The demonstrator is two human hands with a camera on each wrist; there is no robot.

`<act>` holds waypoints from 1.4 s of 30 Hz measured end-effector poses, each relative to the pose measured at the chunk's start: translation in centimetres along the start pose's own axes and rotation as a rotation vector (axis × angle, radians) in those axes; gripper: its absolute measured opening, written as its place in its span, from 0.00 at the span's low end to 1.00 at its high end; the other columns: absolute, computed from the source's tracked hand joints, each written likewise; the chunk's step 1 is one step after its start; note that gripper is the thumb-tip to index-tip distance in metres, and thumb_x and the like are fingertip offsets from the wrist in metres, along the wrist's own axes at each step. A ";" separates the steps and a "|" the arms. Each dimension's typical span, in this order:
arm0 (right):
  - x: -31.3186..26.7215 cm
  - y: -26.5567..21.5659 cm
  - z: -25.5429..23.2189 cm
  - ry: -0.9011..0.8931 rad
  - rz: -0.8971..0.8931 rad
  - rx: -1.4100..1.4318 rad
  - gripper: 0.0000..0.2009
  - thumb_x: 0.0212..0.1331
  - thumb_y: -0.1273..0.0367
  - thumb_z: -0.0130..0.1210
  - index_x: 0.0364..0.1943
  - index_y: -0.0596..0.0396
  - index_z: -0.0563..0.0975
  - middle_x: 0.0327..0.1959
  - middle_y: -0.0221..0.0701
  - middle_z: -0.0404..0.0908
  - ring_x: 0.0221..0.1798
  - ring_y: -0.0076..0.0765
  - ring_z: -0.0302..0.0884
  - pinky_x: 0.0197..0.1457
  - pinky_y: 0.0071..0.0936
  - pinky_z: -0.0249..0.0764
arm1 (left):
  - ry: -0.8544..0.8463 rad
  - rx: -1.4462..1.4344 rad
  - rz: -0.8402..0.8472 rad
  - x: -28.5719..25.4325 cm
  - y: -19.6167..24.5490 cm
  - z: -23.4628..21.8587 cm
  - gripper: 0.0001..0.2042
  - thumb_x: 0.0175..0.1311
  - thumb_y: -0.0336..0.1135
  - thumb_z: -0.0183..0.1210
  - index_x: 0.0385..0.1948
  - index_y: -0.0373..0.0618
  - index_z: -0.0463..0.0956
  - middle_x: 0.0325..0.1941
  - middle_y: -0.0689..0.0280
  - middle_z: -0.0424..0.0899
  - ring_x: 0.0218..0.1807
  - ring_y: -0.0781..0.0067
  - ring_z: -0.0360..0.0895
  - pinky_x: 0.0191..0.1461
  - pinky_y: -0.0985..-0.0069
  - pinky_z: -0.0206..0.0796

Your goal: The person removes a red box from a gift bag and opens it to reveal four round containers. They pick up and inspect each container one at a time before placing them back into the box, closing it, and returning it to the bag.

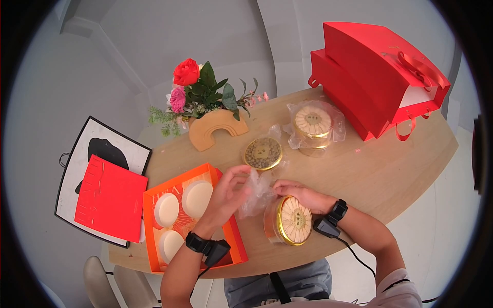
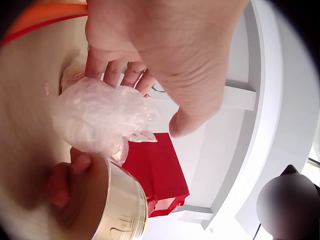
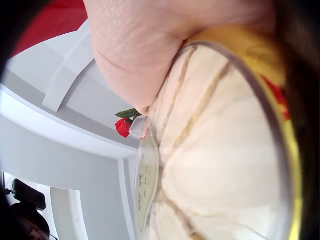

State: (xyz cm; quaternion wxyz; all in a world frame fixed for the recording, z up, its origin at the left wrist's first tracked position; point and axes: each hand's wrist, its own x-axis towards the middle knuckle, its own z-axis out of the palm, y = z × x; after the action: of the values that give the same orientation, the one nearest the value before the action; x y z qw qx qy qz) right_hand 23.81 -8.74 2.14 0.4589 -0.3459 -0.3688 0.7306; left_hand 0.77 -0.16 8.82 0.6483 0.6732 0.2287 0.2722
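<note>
A round clear canister with a gold rim and pale sliced pieces under its lid tilts toward me at the table's front. My right hand grips it at its upper side; in the right wrist view its thumb lies along the lid. A crumpled clear plastic wrapper lies between my hands. My left hand has its fingers spread against the wrapper, partly hidden behind it in the left wrist view. There the left thumb stands apart from the wrapper.
An orange box with round cream lids inside sits left. Beyond stand a dark-filled round canister, a plastic-wrapped canister, and a flower arrangement in a wooden arch holder. Red gift bags occupy the far right; a red card lies left.
</note>
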 end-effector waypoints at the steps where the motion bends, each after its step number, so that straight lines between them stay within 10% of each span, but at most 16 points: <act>1: 0.0 0.0 0.0 0.000 0.000 0.000 0.08 0.75 0.65 0.47 0.44 0.51 0.76 0.40 0.21 0.76 0.42 0.14 0.74 0.45 0.17 0.73 | 0.047 0.048 0.049 -0.1 0.3 0.5 0.22 0.65 0.24 0.60 0.61 0.40 0.68 0.61 0.61 0.75 0.58 0.77 0.73 0.54 0.78 0.72; 7: 0.0 -0.2 -0.1 0.071 0.000 0.068 0.06 0.73 0.66 0.47 0.42 0.50 0.74 0.37 0.19 0.75 0.40 0.13 0.73 0.43 0.16 0.71 | 0.354 0.206 0.128 -0.1 -1.2 -0.7 0.16 0.72 0.32 0.59 0.58 0.40 0.71 0.45 0.66 0.83 0.45 0.81 0.79 0.49 0.80 0.71; 16: 0.2 0.7 -0.5 -0.058 -0.038 -0.040 0.06 0.74 0.67 0.46 0.40 0.49 0.74 0.37 0.18 0.73 0.40 0.12 0.70 0.42 0.15 0.68 | 0.675 0.160 0.303 0.5 -0.3 -1.7 0.15 0.81 0.37 0.44 0.60 0.41 0.69 0.47 0.61 0.81 0.49 0.76 0.77 0.56 0.76 0.70; 24: -0.3 -1.3 0.0 0.051 -0.182 -0.056 0.28 0.72 0.49 0.51 0.69 0.47 0.68 0.43 0.25 0.74 0.43 0.17 0.73 0.47 0.21 0.72 | 0.694 0.211 0.267 0.4 -0.4 -2.4 0.15 0.79 0.31 0.46 0.62 0.41 0.69 0.47 0.62 0.81 0.47 0.76 0.79 0.53 0.77 0.72; 42: -0.8 -1.3 0.7 0.070 -0.024 -0.422 0.15 0.74 0.59 0.50 0.59 0.46 0.72 0.40 0.22 0.74 0.42 0.15 0.70 0.45 0.19 0.69 | 0.512 0.047 0.131 0.4 0.5 -0.7 0.20 0.68 0.29 0.64 0.59 0.35 0.71 0.44 0.64 0.85 0.42 0.80 0.83 0.44 0.84 0.74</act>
State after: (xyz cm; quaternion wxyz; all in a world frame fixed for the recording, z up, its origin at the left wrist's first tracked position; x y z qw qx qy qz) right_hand 24.07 -9.23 3.75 0.3974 -0.4551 -0.5017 0.6191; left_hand 0.56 0.62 9.36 0.5346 0.6107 0.3476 0.4695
